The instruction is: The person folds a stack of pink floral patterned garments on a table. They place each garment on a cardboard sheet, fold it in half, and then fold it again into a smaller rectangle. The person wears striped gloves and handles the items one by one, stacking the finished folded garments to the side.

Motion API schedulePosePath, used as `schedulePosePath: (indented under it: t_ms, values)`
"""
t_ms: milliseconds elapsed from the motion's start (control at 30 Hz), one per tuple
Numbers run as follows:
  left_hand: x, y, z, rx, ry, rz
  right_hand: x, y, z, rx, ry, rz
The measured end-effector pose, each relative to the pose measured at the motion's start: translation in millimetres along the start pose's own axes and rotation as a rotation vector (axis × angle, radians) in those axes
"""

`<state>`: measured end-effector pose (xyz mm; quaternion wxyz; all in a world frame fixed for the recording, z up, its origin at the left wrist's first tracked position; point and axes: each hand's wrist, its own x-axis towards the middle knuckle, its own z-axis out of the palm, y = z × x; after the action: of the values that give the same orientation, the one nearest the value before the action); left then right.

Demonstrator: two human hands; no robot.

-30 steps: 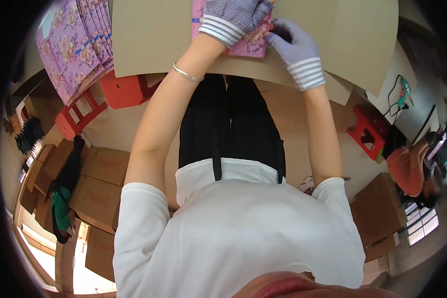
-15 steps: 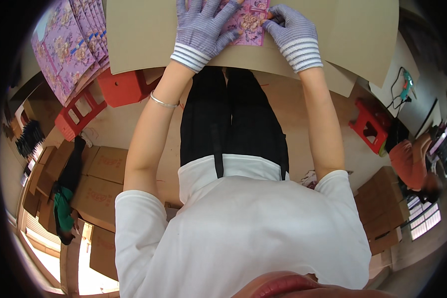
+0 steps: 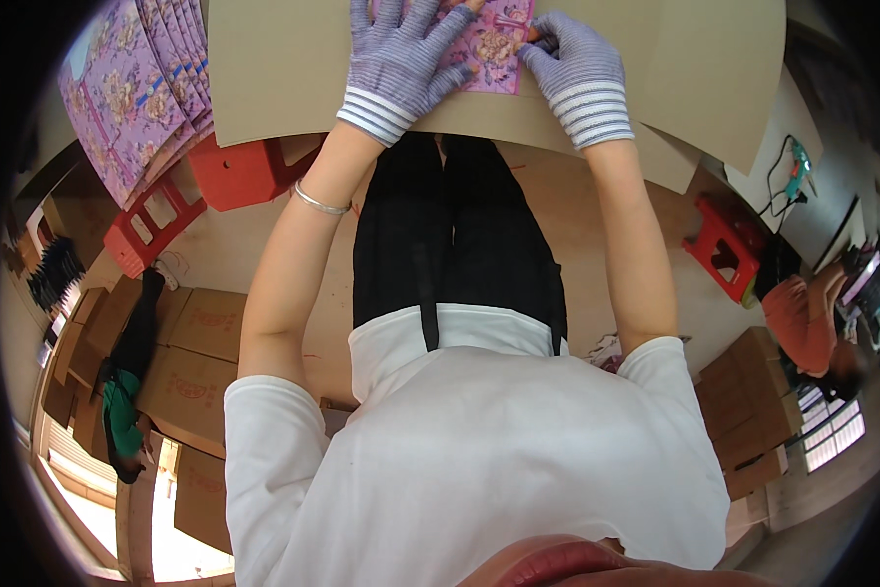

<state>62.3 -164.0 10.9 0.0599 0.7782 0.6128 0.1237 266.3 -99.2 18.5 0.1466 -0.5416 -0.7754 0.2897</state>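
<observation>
A pink and purple flower-patterned flat piece (image 3: 496, 57) lies on the beige board covering the table (image 3: 283, 83), its far part cut off by the top of the view. My left hand (image 3: 393, 64), in a grey-striped glove with bare fingertips, rests flat across its left side with fingers spread. At the right edge of the piece, my right hand (image 3: 579, 67), gloved alike, has its thumb and fingers drawn together in a pinch. What the pinch holds is too small to make out. A small pink ribbon-like strip (image 3: 510, 21) crosses the piece near those fingertips.
Several matching floral pieces (image 3: 132, 93) lie fanned in a stack at the left. Red stools (image 3: 232, 176) stand below the table, another red stool (image 3: 722, 247) at right. A teal corded tool (image 3: 798, 168) lies farther right. Cardboard boxes (image 3: 190, 382) and two other people are around.
My right hand has shifted very slightly downward at the edge of the floral piece. The left hand stays flat in nearly the same place.
</observation>
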Motion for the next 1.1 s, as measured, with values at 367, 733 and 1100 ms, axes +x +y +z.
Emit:
schedulePosePath:
  t_ms: [367, 733, 1100]
  values:
    - [-2, -11, 6, -0.062, 0.060, 0.048, -8, -13, -3, -0.309, -0.100, -0.010]
    - [35, -35, -10, -0.109, -0.332, 0.369, 12, -30, -14, -0.318, -0.341, 0.169]
    - [251, -149, 9, -0.032, 0.081, 0.456, 8, -19, -15, -0.116, -0.307, 0.183]
